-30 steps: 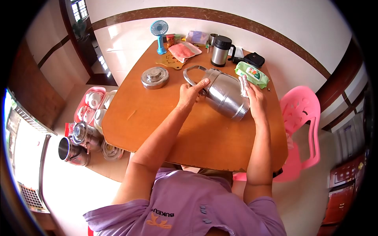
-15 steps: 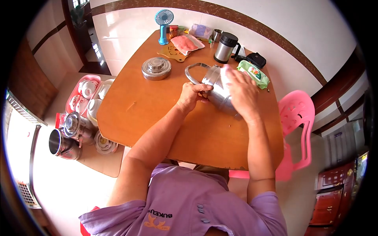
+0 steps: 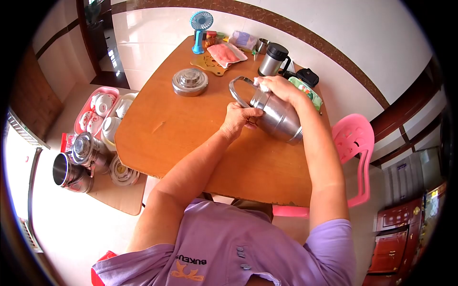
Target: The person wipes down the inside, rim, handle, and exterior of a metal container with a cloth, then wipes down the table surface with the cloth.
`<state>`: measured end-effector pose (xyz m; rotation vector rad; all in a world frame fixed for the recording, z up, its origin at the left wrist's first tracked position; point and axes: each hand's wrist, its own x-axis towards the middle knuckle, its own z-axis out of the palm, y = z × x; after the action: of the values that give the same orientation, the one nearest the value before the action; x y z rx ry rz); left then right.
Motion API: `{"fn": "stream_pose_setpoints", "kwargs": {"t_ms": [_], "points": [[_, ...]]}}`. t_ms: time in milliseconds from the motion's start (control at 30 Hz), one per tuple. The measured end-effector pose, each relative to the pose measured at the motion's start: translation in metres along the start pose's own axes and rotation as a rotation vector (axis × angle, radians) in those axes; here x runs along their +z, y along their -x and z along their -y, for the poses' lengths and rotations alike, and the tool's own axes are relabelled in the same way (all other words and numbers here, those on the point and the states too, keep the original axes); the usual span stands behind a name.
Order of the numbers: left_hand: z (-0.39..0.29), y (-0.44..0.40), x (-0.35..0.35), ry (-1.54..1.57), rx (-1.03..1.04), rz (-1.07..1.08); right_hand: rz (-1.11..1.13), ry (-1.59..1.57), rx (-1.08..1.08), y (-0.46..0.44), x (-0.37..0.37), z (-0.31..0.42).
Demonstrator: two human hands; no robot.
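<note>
A shiny metal pot (image 3: 280, 121) lies tilted on the wooden table, its curved carrying handle (image 3: 236, 88) pointing away to the upper left. My left hand (image 3: 236, 120) is closed on the pot's side near the rim, thumb on top. Pressed against the far side of the rim is a white wipe (image 3: 261, 85), partly hidden under the fingers of my right hand (image 3: 281, 89). A round metal lid (image 3: 190, 82) rests apart from the pot, to its left. Behind my right hand is a green wipes packet (image 3: 305, 91), half covered by my arm.
Along the table's (image 3: 157, 148) far side stand a blue fan (image 3: 198, 35), a pink packet (image 3: 226, 55), a metal cup (image 3: 262, 45) and a black-lidded mug (image 3: 273, 59). Lower left, a side table bears bowls (image 3: 102, 104) and metal pots (image 3: 71, 172). A pink chair (image 3: 354, 138) stands right.
My right hand has slid with the wipe from the pot's side up to the rim, leftward and away from me. The left hand keeps its grip on the pot.
</note>
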<state>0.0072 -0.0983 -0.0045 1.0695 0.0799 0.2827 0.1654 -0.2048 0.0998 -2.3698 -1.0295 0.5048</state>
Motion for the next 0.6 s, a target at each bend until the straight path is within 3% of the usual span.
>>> {"fn": "stream_pose_setpoints", "kwargs": {"t_ms": [33,100,267,467,600], "points": [[-0.001,0.002,0.002,0.003,-0.001,-0.002,0.106,-0.252,0.081,-0.009,-0.002,-0.002],[0.002,0.002,0.003,-0.018,-0.017,-0.001,0.143,-0.365,0.241,0.0,-0.012,0.007],[0.007,0.001,0.004,-0.003,0.017,-0.017,0.126,-0.223,0.142,-0.033,-0.006,-0.025],[0.01,0.003,0.007,-0.032,0.074,-0.036,-0.027,0.0,-0.05,0.001,-0.004,-0.015],[0.01,0.003,0.007,-0.033,0.064,-0.036,-0.164,0.206,-0.049,0.051,0.005,0.023]]}}
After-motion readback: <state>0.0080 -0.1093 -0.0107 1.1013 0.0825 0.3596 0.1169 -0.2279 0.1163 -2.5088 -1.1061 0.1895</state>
